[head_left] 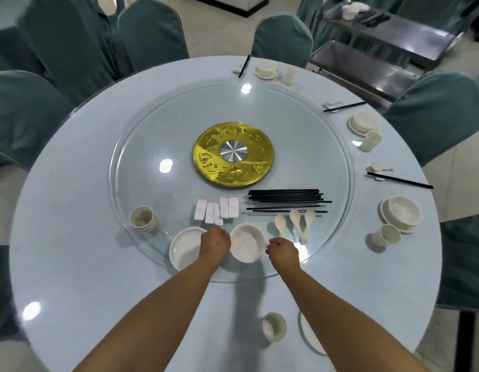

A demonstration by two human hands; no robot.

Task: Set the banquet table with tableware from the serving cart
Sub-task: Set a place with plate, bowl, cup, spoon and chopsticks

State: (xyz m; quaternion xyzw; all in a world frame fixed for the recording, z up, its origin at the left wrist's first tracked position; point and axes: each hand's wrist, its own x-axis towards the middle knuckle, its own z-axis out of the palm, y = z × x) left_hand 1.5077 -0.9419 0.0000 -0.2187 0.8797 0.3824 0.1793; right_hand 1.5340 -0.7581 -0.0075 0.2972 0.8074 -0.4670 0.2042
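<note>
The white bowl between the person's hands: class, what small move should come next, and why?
Probably lift the bowl off the glass turntable and set it on the near plate: both hands, left and right, grip its rim, and that plate beside the cup lacks one.

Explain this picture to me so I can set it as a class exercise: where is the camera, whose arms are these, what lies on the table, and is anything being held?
There is no machine here. The single picture comes from a camera worn on a person's head, looking down at their own two bare arms.

They reach over a round banquet table with a glass turntable on it. The left hand and right hand grip opposite sides of a white bowl; beside it sits a stack of white plates.

Also on the turntable: stacked cups, white chopstick rests, a bundle of black chopsticks and three white spoons.

Along the table's right edge three places are already set. At the top right stands the steel serving cart.
</note>
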